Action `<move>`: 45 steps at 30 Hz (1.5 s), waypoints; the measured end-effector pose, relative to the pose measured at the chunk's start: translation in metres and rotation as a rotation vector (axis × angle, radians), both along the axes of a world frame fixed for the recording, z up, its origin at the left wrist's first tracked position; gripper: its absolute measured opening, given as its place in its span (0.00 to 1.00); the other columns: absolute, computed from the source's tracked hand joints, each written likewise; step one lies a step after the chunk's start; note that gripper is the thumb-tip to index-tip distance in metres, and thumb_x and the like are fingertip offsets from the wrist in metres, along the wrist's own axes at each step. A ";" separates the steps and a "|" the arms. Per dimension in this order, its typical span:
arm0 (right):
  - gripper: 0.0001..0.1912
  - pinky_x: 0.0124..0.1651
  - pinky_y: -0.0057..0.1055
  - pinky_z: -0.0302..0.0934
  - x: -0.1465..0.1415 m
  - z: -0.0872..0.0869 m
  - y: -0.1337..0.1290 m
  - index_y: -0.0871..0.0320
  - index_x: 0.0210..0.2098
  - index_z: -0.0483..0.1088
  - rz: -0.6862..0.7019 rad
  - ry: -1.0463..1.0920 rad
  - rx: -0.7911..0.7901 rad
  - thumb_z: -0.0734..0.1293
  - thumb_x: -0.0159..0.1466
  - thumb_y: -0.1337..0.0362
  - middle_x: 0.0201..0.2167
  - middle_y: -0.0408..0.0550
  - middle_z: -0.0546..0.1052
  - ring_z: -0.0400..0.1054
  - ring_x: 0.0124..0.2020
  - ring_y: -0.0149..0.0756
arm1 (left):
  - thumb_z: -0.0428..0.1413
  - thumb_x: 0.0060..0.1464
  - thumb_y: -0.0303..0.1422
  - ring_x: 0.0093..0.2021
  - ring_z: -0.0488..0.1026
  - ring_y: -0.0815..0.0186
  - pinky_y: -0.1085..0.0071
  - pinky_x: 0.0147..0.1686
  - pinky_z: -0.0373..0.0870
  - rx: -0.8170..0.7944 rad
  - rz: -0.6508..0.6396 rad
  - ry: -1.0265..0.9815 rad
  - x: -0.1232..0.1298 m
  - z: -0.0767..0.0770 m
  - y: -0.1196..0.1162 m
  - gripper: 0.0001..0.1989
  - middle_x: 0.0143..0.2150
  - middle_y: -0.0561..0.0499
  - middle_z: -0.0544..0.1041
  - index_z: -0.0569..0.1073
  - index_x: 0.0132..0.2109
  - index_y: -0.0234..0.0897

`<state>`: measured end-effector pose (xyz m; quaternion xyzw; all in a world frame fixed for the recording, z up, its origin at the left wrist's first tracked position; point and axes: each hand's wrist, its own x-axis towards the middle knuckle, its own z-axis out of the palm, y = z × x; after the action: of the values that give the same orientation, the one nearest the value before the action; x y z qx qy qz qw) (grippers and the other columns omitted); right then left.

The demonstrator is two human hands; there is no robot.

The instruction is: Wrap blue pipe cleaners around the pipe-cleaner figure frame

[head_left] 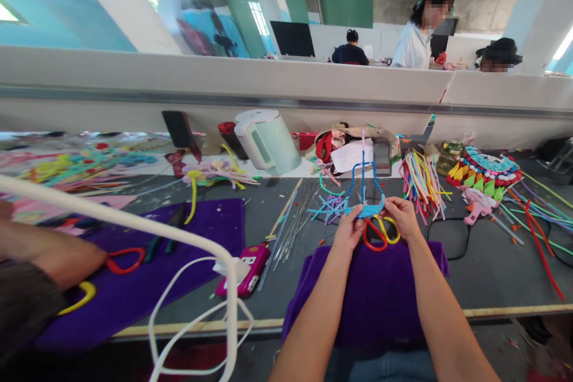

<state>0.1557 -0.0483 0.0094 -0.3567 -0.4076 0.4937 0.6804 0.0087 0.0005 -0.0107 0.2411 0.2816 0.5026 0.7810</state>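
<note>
A blue pipe-cleaner frame point(367, 210) is held up between my two hands, its light blue base level and darker blue stems rising from it. My left hand point(350, 229) pinches the base's left end, from which a light blue strand sticks out leftward. At the right end, the fingertips of my right hand point(402, 218) are closed on it. Scissors point(375, 248) with one red and one yellow loop lie just below the frame, their blades hidden. Under my forearms is a folded purple cloth point(378, 298).
To the right are a pipe-cleaner bundle point(423, 182), a pink glue gun point(480, 205) and a glass jar point(450, 156). A kettle point(273, 142) stands at the back. A white tube point(179, 224) crosses the left foreground, near a magenta case point(250, 267) and another person's arm point(54, 253).
</note>
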 end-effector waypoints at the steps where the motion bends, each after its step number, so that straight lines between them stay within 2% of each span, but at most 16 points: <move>1: 0.11 0.31 0.29 0.67 -0.001 0.000 0.000 0.59 0.30 0.75 0.006 0.005 0.001 0.72 0.54 0.57 0.21 0.43 0.75 0.69 0.21 0.30 | 0.66 0.38 0.30 0.11 0.58 0.81 0.84 0.12 0.56 0.000 -0.005 -0.008 0.000 0.000 0.000 0.12 0.14 0.60 0.66 0.69 0.26 0.31; 5: 0.12 0.30 0.28 0.68 -0.001 0.002 0.000 0.60 0.32 0.75 0.009 0.024 -0.005 0.71 0.54 0.56 0.23 0.43 0.75 0.69 0.23 0.29 | 0.66 0.37 0.30 0.11 0.59 0.80 0.84 0.12 0.57 -0.027 0.018 -0.017 0.001 0.002 0.000 0.12 0.14 0.60 0.67 0.70 0.27 0.32; 9: 0.18 0.24 0.24 0.66 0.000 0.001 0.003 0.59 0.38 0.74 0.010 0.057 -0.085 0.71 0.53 0.53 0.28 0.44 0.76 0.69 0.26 0.30 | 0.66 0.36 0.29 0.12 0.64 0.77 0.82 0.12 0.60 -0.064 0.153 0.051 0.002 0.006 0.000 0.13 0.16 0.59 0.70 0.71 0.30 0.32; 12: 0.18 0.18 0.20 0.60 -0.005 -0.003 0.006 0.60 0.35 0.73 0.055 0.073 -0.143 0.73 0.51 0.53 0.26 0.44 0.75 0.67 0.23 0.27 | 0.67 0.36 0.30 0.14 0.66 0.75 0.81 0.13 0.64 -0.023 0.199 0.100 0.004 0.007 -0.002 0.15 0.18 0.57 0.72 0.73 0.33 0.32; 15: 0.15 0.15 0.17 0.54 -0.014 -0.008 0.008 0.60 0.29 0.71 0.041 0.116 -0.159 0.73 0.51 0.55 0.18 0.39 0.70 0.62 0.17 0.23 | 0.67 0.37 0.32 0.14 0.67 0.75 0.80 0.14 0.65 0.052 0.180 0.129 0.006 0.007 -0.005 0.15 0.20 0.56 0.74 0.73 0.34 0.32; 17: 0.15 0.15 0.17 0.54 -0.018 -0.010 0.009 0.60 0.27 0.70 0.012 0.157 -0.164 0.74 0.50 0.55 0.16 0.37 0.68 0.60 0.16 0.22 | 0.66 0.38 0.33 0.14 0.68 0.74 0.80 0.15 0.66 0.082 0.165 0.128 0.007 0.007 -0.006 0.14 0.20 0.55 0.74 0.73 0.33 0.32; 24: 0.14 0.20 0.21 0.63 -0.016 -0.012 0.012 0.60 0.28 0.70 -0.037 0.196 -0.136 0.74 0.49 0.57 0.18 0.39 0.71 0.65 0.19 0.26 | 0.63 0.43 0.35 0.18 0.73 0.68 0.77 0.18 0.70 0.100 0.113 0.123 0.006 0.007 -0.005 0.14 0.20 0.51 0.75 0.73 0.36 0.30; 29: 0.13 0.22 0.21 0.64 -0.015 -0.011 0.011 0.60 0.26 0.70 -0.042 0.218 -0.122 0.74 0.49 0.58 0.17 0.38 0.70 0.64 0.18 0.25 | 0.64 0.42 0.35 0.16 0.71 0.70 0.79 0.17 0.68 0.127 0.103 0.156 0.004 0.008 -0.005 0.12 0.18 0.52 0.74 0.73 0.32 0.31; 34: 0.13 0.20 0.19 0.62 -0.015 -0.011 0.011 0.60 0.27 0.71 -0.030 0.277 -0.151 0.75 0.48 0.59 0.17 0.39 0.70 0.64 0.19 0.25 | 0.65 0.41 0.35 0.16 0.70 0.71 0.79 0.16 0.67 0.125 0.106 0.140 0.004 0.011 -0.007 0.13 0.18 0.53 0.73 0.73 0.31 0.32; 38: 0.15 0.17 0.17 0.57 -0.022 -0.011 0.011 0.61 0.31 0.73 0.019 0.341 -0.205 0.75 0.48 0.60 0.18 0.39 0.70 0.62 0.18 0.23 | 0.65 0.41 0.37 0.18 0.70 0.72 0.78 0.19 0.69 0.199 0.130 0.157 0.007 0.011 -0.010 0.13 0.22 0.53 0.75 0.74 0.30 0.31; 45: 0.16 0.15 0.17 0.53 -0.027 -0.016 0.015 0.61 0.31 0.73 -0.054 0.383 -0.291 0.76 0.44 0.63 0.16 0.37 0.68 0.59 0.16 0.21 | 0.65 0.41 0.39 0.21 0.72 0.71 0.75 0.23 0.71 0.288 0.095 0.255 0.011 0.008 -0.013 0.15 0.25 0.50 0.77 0.76 0.32 0.31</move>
<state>0.1287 -0.0338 -0.0066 -0.3616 -0.1862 0.5874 0.6997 0.0196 -0.0120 -0.0023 0.3985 0.3143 0.5396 0.6718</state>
